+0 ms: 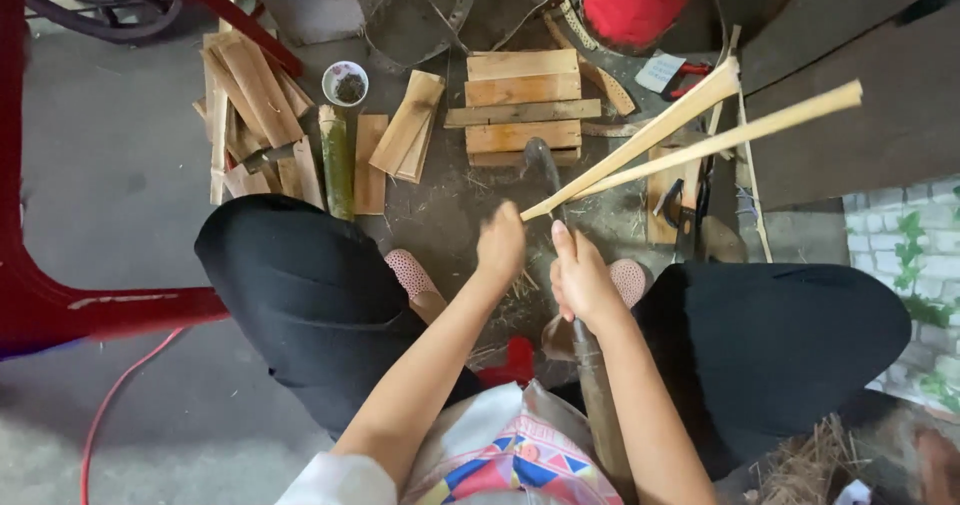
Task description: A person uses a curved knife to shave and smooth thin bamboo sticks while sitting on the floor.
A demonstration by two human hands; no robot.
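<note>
at the far left a red chair leg (40, 305) runs along the floor, then a heap of split wood pieces (250, 115) beside a small cup (345, 83) and a green bamboo stick (337, 160). next comes a stack of flat boards (522, 105). the left hand (500, 245) is closed around the near end of a long bamboo strip (690, 130), which forks into two halves toward the right, likely held steady against a blade. the right hand (580, 280) is wrapped around the handle of a big knife (560, 225), its blade standing at the split.
</note>
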